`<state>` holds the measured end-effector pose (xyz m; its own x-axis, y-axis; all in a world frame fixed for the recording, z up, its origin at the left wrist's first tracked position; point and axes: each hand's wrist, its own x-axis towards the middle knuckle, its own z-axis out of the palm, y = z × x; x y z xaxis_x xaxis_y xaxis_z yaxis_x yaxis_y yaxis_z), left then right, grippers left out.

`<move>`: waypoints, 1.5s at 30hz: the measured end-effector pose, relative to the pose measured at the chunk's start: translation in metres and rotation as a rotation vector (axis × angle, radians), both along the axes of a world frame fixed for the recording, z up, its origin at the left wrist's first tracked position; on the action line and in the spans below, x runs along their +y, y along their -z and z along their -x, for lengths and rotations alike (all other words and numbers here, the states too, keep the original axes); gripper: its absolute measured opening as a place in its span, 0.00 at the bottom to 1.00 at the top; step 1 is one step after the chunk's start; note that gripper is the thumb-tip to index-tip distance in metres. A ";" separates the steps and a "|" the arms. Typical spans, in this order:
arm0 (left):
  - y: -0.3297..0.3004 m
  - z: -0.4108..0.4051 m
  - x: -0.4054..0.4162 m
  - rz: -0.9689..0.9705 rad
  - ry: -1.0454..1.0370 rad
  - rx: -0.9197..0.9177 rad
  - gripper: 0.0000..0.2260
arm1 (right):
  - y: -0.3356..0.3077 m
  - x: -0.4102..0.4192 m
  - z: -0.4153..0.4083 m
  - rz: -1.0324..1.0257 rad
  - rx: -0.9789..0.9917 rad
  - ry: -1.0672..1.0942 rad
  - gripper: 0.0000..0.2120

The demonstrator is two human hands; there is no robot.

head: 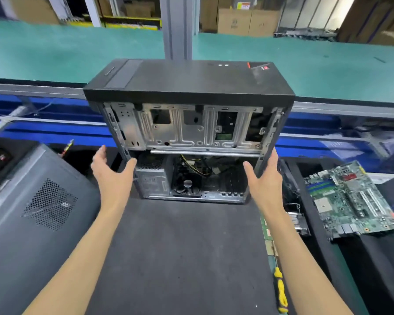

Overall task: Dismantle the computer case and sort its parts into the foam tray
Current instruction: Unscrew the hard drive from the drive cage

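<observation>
A black computer case (189,123) stood in the middle of a dark grey tabletop (180,258), its open side toward the viewer and its front panel facing up. The left hand (113,173) and right hand (265,178) flanked its lower edges, fingers straight and apart, thumbs against the frame. A green motherboard (353,201) lay in a dark foam tray (323,246) on the right. A yellow-handled screwdriver (280,289) lay beside the tray. Another grey case (32,212) sat on the left.
</observation>
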<state>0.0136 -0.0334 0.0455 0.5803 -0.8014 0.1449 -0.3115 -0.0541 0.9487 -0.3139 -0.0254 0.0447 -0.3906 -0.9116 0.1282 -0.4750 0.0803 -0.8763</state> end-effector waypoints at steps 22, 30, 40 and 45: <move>0.001 -0.019 -0.002 0.104 0.095 -0.165 0.11 | -0.006 -0.001 -0.017 0.209 -0.025 0.156 0.22; -0.034 -0.042 0.034 0.044 0.093 -0.338 0.05 | -0.065 0.032 -0.006 0.320 0.208 -0.004 0.17; -0.069 -0.057 0.079 -0.243 0.225 -0.472 0.08 | -0.085 0.076 0.003 0.191 0.412 -0.022 0.06; -0.060 -0.064 0.072 -0.419 0.345 -0.508 0.02 | -0.057 0.084 0.007 -0.012 0.436 -0.050 0.17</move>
